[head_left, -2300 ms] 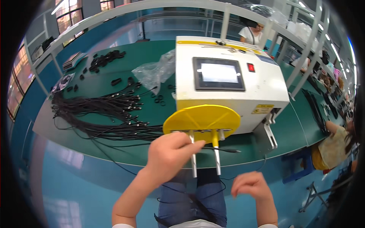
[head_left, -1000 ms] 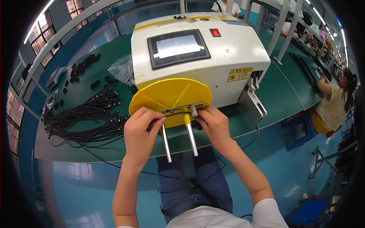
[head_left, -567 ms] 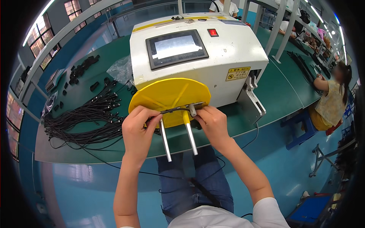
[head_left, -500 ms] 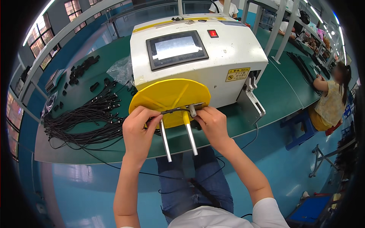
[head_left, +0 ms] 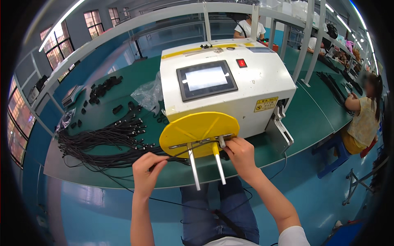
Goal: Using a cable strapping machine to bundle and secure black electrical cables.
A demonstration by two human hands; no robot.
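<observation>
A black cable (head_left: 182,152) is stretched across the front of a yellow round disc (head_left: 200,123) on the white machine. My left hand (head_left: 147,170) pinches it left of the disc. Its other part reaches a small grey metal clip (head_left: 222,142) at the disc's right side. There my right hand (head_left: 241,153) has its fingers closed close against the clip, and what they grip is hidden. Two metal rods (head_left: 194,170) stick out from the disc toward me, between my hands. The cable passes above them.
The white machine (head_left: 254,88) carries a screen (head_left: 207,80) and a red switch (head_left: 241,63). Left of it lie a bundle of black cables (head_left: 102,143), small black parts (head_left: 102,88) and a clear plastic bag (head_left: 147,95). A metal bracket (head_left: 281,133) juts out right. A co-worker (head_left: 365,106) sits at the right.
My left hand has moved away from the disc, down and left relative to it, and more cable shows between my hands. My right hand stays beside the clip. The whole view has shifted.
</observation>
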